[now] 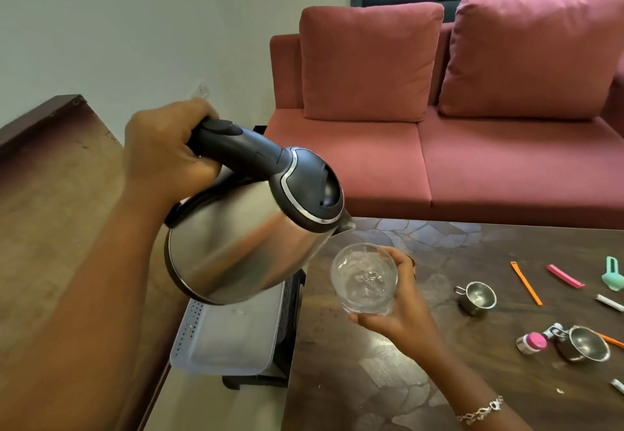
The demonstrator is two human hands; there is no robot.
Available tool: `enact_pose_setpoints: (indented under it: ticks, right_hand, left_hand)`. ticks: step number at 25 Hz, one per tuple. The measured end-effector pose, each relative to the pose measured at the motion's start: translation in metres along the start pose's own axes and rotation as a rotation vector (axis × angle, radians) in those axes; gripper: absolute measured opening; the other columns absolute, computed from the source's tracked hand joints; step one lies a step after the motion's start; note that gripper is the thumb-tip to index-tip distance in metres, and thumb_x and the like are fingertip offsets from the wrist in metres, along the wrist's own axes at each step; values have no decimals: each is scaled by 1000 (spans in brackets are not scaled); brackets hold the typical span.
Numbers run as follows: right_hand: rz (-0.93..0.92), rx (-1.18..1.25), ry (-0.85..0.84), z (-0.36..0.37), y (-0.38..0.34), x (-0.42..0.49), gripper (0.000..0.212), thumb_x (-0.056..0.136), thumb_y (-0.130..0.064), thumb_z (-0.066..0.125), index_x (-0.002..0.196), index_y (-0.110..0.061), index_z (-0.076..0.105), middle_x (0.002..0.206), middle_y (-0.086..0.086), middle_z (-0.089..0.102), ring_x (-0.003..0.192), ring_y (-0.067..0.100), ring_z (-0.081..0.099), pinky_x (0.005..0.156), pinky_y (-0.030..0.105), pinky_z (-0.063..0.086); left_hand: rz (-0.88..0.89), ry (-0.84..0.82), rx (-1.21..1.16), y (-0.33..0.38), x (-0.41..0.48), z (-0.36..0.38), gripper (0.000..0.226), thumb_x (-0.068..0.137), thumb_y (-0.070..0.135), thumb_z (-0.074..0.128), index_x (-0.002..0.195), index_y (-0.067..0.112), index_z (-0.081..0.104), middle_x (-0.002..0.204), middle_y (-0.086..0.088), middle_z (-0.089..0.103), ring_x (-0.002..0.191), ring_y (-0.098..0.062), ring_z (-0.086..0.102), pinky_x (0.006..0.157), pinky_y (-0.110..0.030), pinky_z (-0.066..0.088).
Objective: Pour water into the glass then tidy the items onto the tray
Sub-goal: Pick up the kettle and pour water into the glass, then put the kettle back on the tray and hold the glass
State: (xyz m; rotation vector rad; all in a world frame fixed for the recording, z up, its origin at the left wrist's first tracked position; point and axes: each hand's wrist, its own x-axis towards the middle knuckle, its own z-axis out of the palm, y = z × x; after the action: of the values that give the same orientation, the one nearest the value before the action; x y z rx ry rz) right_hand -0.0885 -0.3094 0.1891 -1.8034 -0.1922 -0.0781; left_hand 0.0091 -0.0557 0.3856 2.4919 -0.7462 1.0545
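the left hand (162, 147) is curled tight round the black plastic handle of the kettle (243, 248). the kettle has a rounded body of brushed steel and a dark domed lid. it is tipped forward, so its short spout (347, 226) points down, just above the glass (341, 282) at the glass's 11 o'clock.

the right hand (401, 309) wraps fingers and thumb round the glass, a clear, smooth, round tumbler held tilted over the left part of the table (422, 380). water (366, 278) sits in the glass, its surface broken and glinting. a silver chain bracelet (479, 410) circles the right wrist.

at 8 o'clock from the glass, under the kettle, lies the tray (229, 336). it is pale plastic, oblong with rounded corners and a perforated rim, and rests on a black slatted stand (290, 329) just beside the table's left edge.

the table is dark and glossy, with a cracked-stone pattern. at 3 o'clock from the glass a small steel cup (477, 297) with a wire handle lies tilted. at 4 o'clock a larger steel cup (582, 348) sits just beside a stubby jar (531, 343) with a pink lid, lying on its side. farther out at 3 o'clock lie a flat orange strip (526, 283), a pink strip (565, 276) and a teal tool (613, 273).

at 1 o'clock stands a sofa (472, 160) in rose woven fabric with plump square cushions.
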Motion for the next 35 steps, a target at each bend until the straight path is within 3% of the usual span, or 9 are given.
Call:
enact_pose_setpoints:
  ticks: [2, 5, 11, 16, 21, 24, 29, 32, 35]
  right_hand:
    - [-5, -3, -10, 2, 2, -1, 90, 53, -17, 86, 118, -42, 29, 108, -47, 35, 109, -16, 42, 83, -1, 40]
    - [-12, -16, -23, 6, 5, -2, 92, 53, -11, 88, 118, -41, 29, 108, -50, 33, 109, -19, 41, 82, -3, 38]
    - [10, -15, -59, 17, 5, -2, 92, 53, -14, 88, 118, -41, 29, 110, -46, 36, 110, -17, 41, 83, -1, 40]
    - [21, -25, -89, 26, 0, 2, 91, 54, -16, 87, 119, -40, 28, 117, -28, 39, 110, -17, 41, 82, -2, 39]
    - [12, -58, -109, 35, -2, 9, 90, 54, -17, 87, 118, -43, 28, 116, -31, 38, 109, -20, 40, 80, -4, 37]
    - [12, -84, -113, 40, -2, 15, 92, 53, -16, 88, 118, -43, 28, 116, -27, 39, 108, -20, 41, 80, -4, 37]
    - [28, -82, -137, 42, -5, 24, 94, 53, -15, 88, 120, -41, 27, 118, -25, 40, 111, -13, 43, 85, 0, 39]
    - [32, -95, -136, 44, -5, 25, 94, 53, -13, 88, 120, -38, 27, 119, -24, 40, 111, -13, 42, 86, -1, 37]
    - [48, -107, -131, 45, -7, 25, 94, 52, -19, 89, 122, -33, 28, 117, -29, 39, 111, -13, 42, 86, -1, 37]
  left_hand:
    - [-118, -14, -4, -5, -7, -1, 24, 61, 3, 51, 79, -5, 66, 62, -22, 63, 57, -38, 57, 52, -41, 48]
    - [-286, -75, 41, -12, -18, 0, 20, 66, 5, 54, 82, 0, 66, 60, -14, 58, 57, -28, 51, 53, -26, 39]
    - [-523, -497, 67, -48, -45, 25, 12, 73, -2, 61, 76, 10, 58, 66, -9, 57, 67, -28, 54, 61, -29, 39]
    - [-1044, -750, -177, -86, -78, 42, 22, 67, -11, 67, 69, 7, 54, 63, -8, 51, 62, -22, 49, 53, -24, 36]
    - [-1504, -547, -442, -106, -138, 73, 43, 69, -19, 63, 109, -4, 58, 96, -19, 59, 95, -32, 53, 84, -38, 41]
    - [-1713, -303, -526, -115, -191, 92, 51, 70, -23, 58, 115, -1, 55, 98, -15, 57, 101, -32, 50, 86, -42, 40]
    - [-1923, 61, -569, -119, -255, 130, 45, 68, -25, 57, 107, -3, 57, 75, -12, 57, 86, -27, 52, 78, -39, 43]
    - [-1941, 103, -501, -126, -279, 148, 39, 67, -23, 59, 100, -2, 59, 68, -9, 54, 81, -25, 51, 73, -37, 42]
    - [-1946, 126, -418, -133, -299, 160, 36, 69, -19, 59, 102, -6, 59, 62, -9, 51, 56, -22, 47, 66, -36, 42]
